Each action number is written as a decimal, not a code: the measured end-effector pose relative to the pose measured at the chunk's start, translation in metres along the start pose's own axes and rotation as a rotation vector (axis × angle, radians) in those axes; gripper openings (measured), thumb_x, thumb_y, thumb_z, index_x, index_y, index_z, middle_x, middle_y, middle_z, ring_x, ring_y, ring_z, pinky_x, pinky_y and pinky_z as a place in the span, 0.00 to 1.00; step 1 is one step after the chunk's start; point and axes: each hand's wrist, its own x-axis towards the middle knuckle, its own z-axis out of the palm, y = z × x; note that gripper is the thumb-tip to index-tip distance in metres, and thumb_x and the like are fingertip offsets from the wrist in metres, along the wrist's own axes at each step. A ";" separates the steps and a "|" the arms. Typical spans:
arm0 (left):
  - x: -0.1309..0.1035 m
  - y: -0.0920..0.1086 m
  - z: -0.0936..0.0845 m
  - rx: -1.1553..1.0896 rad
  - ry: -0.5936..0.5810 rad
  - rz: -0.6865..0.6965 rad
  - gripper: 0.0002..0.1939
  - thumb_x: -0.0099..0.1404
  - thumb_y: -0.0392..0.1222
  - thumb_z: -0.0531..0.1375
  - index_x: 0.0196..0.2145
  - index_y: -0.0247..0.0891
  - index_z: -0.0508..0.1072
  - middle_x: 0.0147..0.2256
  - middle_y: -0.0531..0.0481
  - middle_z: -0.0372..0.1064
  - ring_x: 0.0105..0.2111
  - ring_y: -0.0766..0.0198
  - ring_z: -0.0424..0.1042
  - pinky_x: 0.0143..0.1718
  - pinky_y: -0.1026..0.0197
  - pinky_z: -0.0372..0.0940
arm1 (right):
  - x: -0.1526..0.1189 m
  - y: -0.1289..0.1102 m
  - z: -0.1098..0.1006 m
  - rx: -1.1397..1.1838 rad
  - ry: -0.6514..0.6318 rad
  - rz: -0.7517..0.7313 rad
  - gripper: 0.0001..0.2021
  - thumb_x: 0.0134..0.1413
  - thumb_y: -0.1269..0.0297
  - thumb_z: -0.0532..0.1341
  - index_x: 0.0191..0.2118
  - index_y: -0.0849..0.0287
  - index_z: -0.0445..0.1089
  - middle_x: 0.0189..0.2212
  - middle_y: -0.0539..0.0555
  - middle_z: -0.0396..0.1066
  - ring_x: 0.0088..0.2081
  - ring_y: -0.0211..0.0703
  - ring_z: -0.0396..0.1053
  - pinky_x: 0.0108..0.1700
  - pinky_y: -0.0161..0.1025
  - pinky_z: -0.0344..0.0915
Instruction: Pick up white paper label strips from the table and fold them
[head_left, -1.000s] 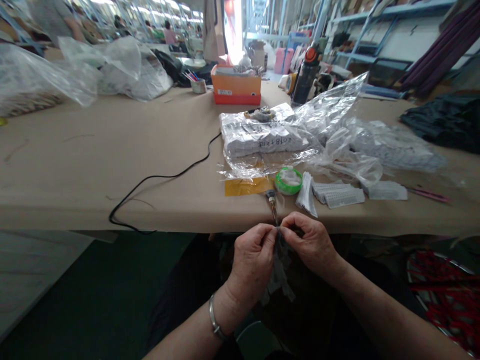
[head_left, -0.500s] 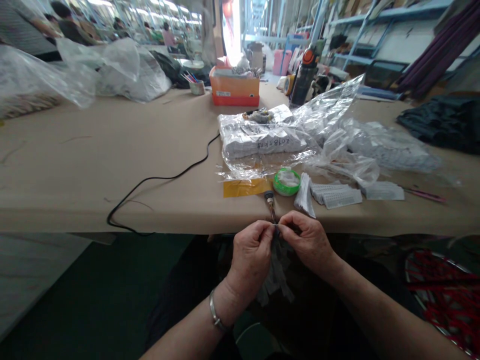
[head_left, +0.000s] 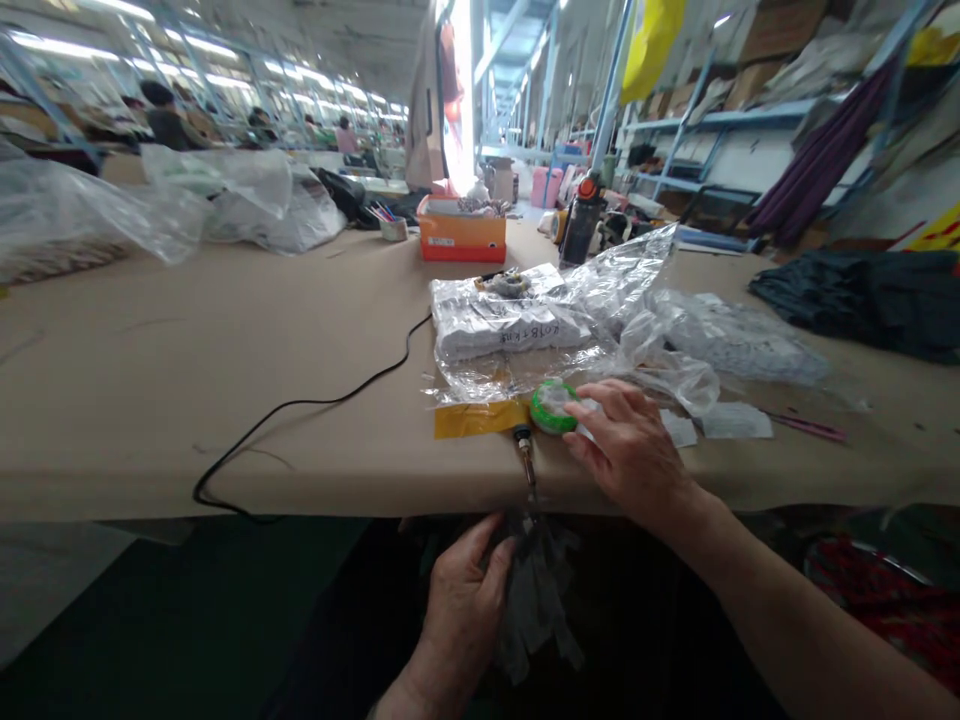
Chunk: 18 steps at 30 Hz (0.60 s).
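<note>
My right hand (head_left: 634,450) reaches over the table's front edge, its fingers spread beside a round green-rimmed container (head_left: 553,407) and over white label strips (head_left: 679,428). Whether a fingertip touches the container is hard to tell. Below the edge, my left hand (head_left: 469,590) has thumb and forefinger near each other, next to a hanging bunch of pale strips (head_left: 536,600); what lies between them is too dark to make out. A pen-like tool with a dark cap and metal tip (head_left: 525,450) points down over the edge between the hands.
Behind lie a clear plastic bag of white bundles (head_left: 510,325), yellow tape (head_left: 476,419) and a black cord (head_left: 300,403). Farther back stand an orange box (head_left: 463,235) and a dark bottle (head_left: 581,225). Pink scissors (head_left: 810,428) lie right. People sit far left.
My hands have parted. The right one has moved up onto the table by the green container, its fingers opening; the left one has dropped lower. The view has tilted up.
</note>
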 end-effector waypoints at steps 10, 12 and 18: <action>-0.008 -0.006 0.005 0.107 -0.053 -0.025 0.07 0.57 0.40 0.60 0.31 0.40 0.78 0.29 0.50 0.77 0.31 0.58 0.74 0.34 0.63 0.66 | -0.028 0.034 -0.001 0.192 0.163 0.171 0.08 0.59 0.61 0.56 0.32 0.58 0.67 0.29 0.53 0.69 0.35 0.44 0.67 0.40 0.42 0.64; -0.010 -0.004 0.010 0.097 -0.080 -0.035 0.06 0.57 0.41 0.60 0.29 0.39 0.78 0.27 0.50 0.76 0.30 0.59 0.73 0.32 0.63 0.65 | -0.046 0.038 -0.004 0.213 0.119 0.169 0.13 0.60 0.59 0.55 0.28 0.58 0.66 0.26 0.53 0.68 0.32 0.44 0.66 0.38 0.42 0.65; -0.016 0.003 0.029 0.065 -0.189 -0.090 0.08 0.57 0.41 0.59 0.26 0.38 0.77 0.24 0.50 0.74 0.27 0.61 0.71 0.30 0.64 0.63 | -0.083 0.036 0.013 -0.004 -0.050 -0.018 0.19 0.56 0.62 0.59 0.53 0.61 0.66 0.53 0.61 0.66 0.58 0.58 0.55 0.57 0.56 0.57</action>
